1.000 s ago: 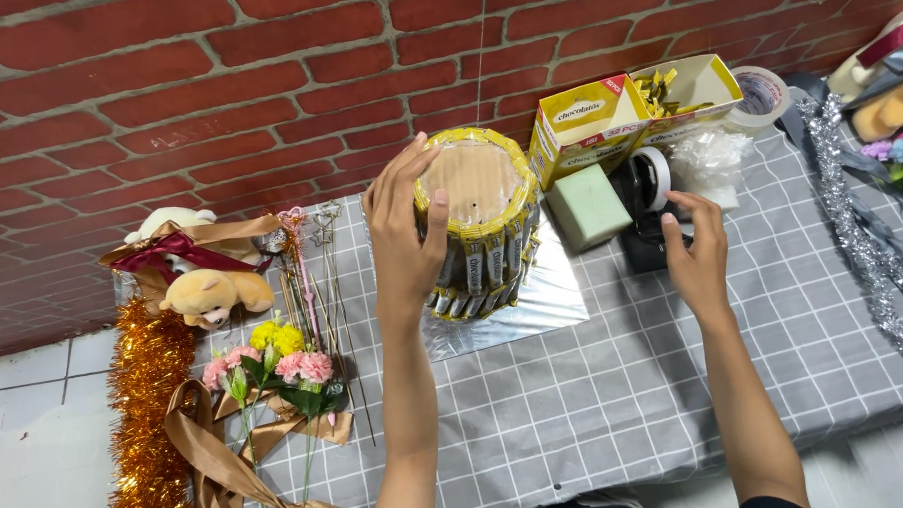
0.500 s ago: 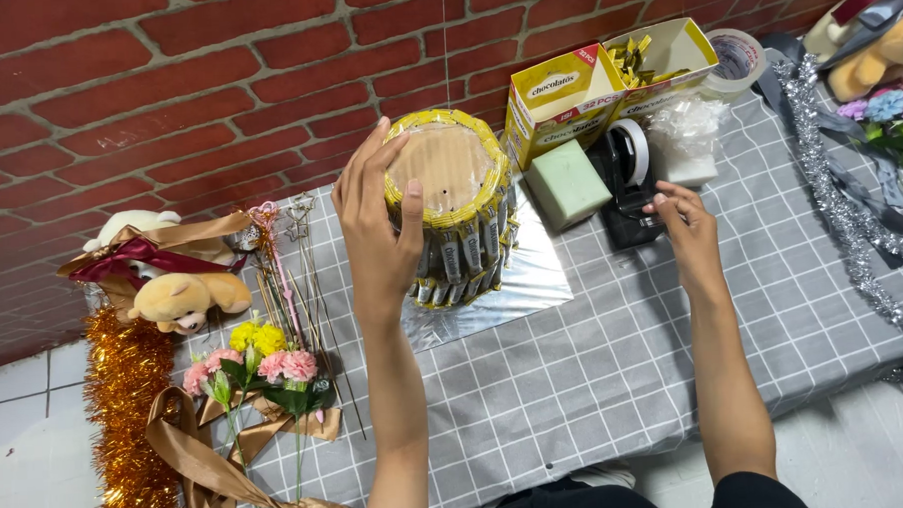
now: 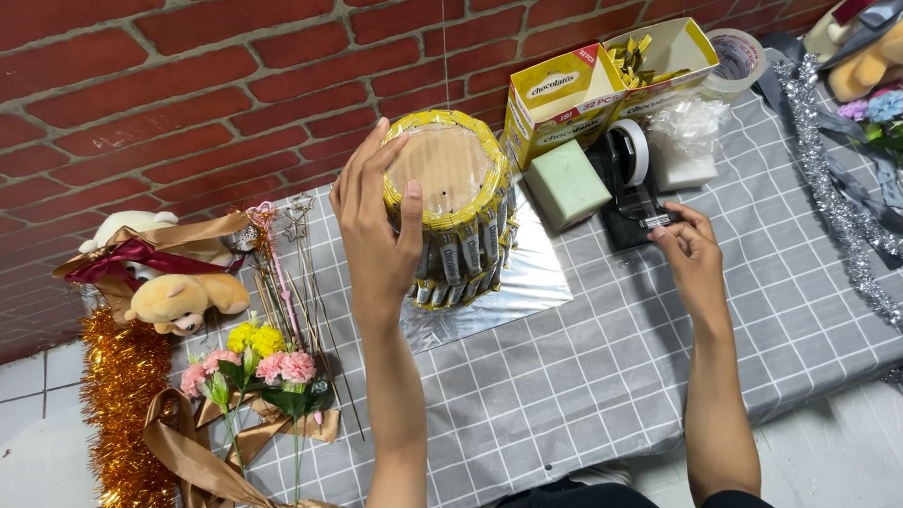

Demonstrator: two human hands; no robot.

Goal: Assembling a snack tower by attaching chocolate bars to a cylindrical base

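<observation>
My left hand (image 3: 375,222) grips the side of a round tower of yellow-and-grey snack sticks (image 3: 457,209) with a brown cardboard top, which stands on a silver board (image 3: 533,281). My right hand (image 3: 690,261) pinches at the front of a black tape dispenser (image 3: 631,183) with a white tape roll; the fingers are closed on what looks like the tape end, too small to be sure. A pale green foam block (image 3: 566,183) lies between the tower and the dispenser.
Two open yellow snack boxes (image 3: 605,78) stand behind the dispenser beside a tape roll (image 3: 737,59). At the left lie plush toys (image 3: 167,284), gold tinsel (image 3: 122,416), artificial flowers (image 3: 260,366) and brown ribbon (image 3: 204,473). Silver tinsel (image 3: 851,230) runs down the right of the grey checked tablecloth (image 3: 596,379).
My right hand has drawn back slightly from the dispenser toward me. My left hand keeps its hold on the tower. The camera view has shifted.
</observation>
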